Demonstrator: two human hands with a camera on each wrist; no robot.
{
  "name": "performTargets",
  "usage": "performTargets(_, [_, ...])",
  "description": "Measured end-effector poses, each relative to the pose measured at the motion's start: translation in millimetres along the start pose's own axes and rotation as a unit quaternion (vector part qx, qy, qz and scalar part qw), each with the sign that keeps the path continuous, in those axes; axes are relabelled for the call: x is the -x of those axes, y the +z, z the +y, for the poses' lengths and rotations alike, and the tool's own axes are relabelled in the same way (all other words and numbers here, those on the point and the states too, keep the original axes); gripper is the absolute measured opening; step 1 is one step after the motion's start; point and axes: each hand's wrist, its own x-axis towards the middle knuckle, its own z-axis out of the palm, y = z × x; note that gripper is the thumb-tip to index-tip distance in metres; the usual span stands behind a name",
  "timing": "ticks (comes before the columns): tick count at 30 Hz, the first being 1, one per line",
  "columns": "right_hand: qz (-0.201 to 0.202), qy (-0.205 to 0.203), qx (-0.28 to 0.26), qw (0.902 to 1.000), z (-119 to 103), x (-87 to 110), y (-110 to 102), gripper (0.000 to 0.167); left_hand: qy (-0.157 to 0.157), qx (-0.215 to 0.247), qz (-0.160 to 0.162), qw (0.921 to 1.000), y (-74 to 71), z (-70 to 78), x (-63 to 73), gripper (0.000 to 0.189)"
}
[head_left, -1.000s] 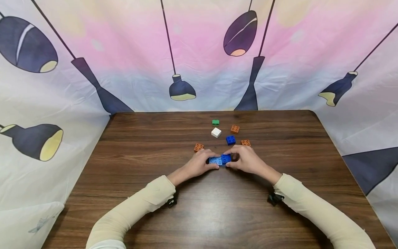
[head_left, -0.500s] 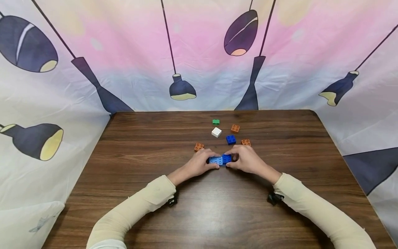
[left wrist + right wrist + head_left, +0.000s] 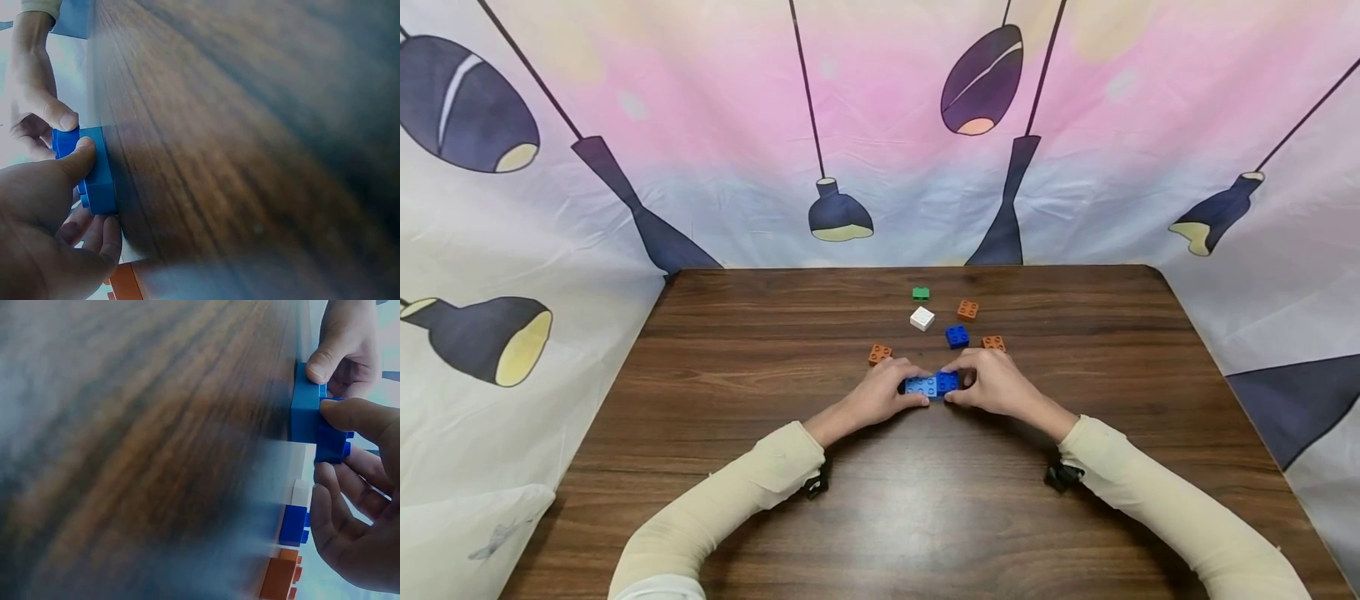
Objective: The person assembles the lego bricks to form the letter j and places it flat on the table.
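Observation:
A long light blue toy brick (image 3: 921,386) lies on the table between the hands. My left hand (image 3: 880,390) pinches it, thumb on the near side and fingers on the far side. On its right end sits a dark blue brick (image 3: 947,382), set one layer higher and jutting a little past that end in the right wrist view. Thumb and forefinger of my right hand (image 3: 992,383) hold this dark blue brick. Seen from the left wrist, the light blue brick (image 3: 100,181) rests against the tabletop, with the dark blue brick (image 3: 65,142) on its studded side.
Beyond the hands lie a second dark blue brick (image 3: 957,337), a white brick (image 3: 922,318) and a green brick (image 3: 921,294). Orange bricks are spread around them: one by the left hand (image 3: 880,355), one behind the right hand (image 3: 993,343), another farther back (image 3: 967,310).

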Motion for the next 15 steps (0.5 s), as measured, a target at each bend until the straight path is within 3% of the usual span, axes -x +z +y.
performTargets(7, [-0.021,-0.012,0.016,0.9996,0.9,-0.3,-0.7,0.039,0.012,-0.002,0.001,0.9999,0.4,-0.4,-0.4,0.042])
performTargets(15, [-0.024,-0.013,-0.017,0.9995,6.4,-1.5,7.5,0.054,-0.001,0.001,-0.003,1.0,-0.6,-1.4,-0.3,0.043])
